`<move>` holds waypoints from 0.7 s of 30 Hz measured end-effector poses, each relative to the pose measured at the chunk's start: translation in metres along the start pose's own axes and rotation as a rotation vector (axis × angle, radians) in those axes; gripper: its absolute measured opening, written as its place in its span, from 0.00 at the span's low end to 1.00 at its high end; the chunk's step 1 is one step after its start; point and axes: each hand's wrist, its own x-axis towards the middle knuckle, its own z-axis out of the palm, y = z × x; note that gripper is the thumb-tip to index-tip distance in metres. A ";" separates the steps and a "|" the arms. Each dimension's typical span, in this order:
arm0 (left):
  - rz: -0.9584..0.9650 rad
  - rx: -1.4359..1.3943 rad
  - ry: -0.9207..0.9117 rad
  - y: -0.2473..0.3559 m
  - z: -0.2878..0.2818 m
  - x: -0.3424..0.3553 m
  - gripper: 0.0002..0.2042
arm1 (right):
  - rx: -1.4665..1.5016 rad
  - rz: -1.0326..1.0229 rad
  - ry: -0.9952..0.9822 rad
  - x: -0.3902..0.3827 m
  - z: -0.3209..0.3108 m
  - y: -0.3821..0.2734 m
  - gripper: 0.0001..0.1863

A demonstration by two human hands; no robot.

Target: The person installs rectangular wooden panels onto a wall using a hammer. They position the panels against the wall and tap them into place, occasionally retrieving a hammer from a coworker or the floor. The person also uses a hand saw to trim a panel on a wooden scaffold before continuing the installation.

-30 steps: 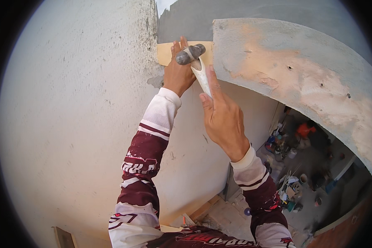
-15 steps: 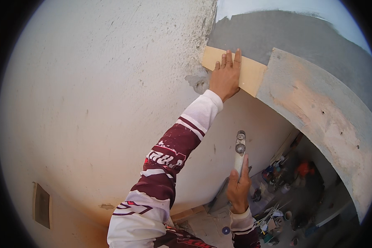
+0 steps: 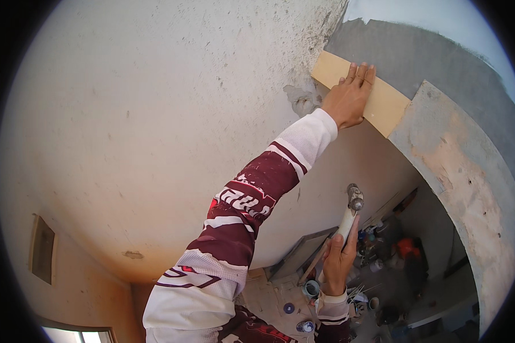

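A pale wooden board (image 3: 392,107) bridges the corner between the white wall and the grey cement surface, its right end meeting a long cement-stained board (image 3: 440,143). My left hand (image 3: 349,100) lies against the pale board, fingers stretched out flat over its face and the wrist below its lower edge. Lower down, my right hand (image 3: 341,266) grips a hammer (image 3: 353,207) by its light handle, head up and apart from the boards. One finger extends along the handle. Most of the handle's lower part is hidden by the palm.
The stained wall (image 3: 183,114) fills the left side, with a chipped patch (image 3: 301,101) beside the board. Far below, buckets (image 3: 312,287) and tools clutter the floor. A person in orange (image 3: 407,248) is down there. A framed panel (image 3: 303,251) leans on the wall.
The view has shifted, so the boards and both hands appear farther right. My left hand stays flat on the pale board. The hammer has tilted, its head turning to the right.
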 end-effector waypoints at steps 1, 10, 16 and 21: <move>-0.016 -0.009 0.003 0.003 0.002 0.002 0.49 | -0.066 -0.051 0.010 0.006 -0.003 0.001 0.34; -0.016 -0.129 0.063 -0.016 0.022 -0.018 0.42 | -0.238 -0.422 0.044 0.104 0.010 -0.118 0.31; 0.021 0.042 0.129 -0.016 0.040 -0.010 0.36 | -0.372 -0.858 0.224 0.122 0.015 -0.134 0.30; -0.060 -0.030 0.101 -0.001 0.030 -0.009 0.36 | -0.327 -0.504 0.172 0.137 0.009 -0.119 0.30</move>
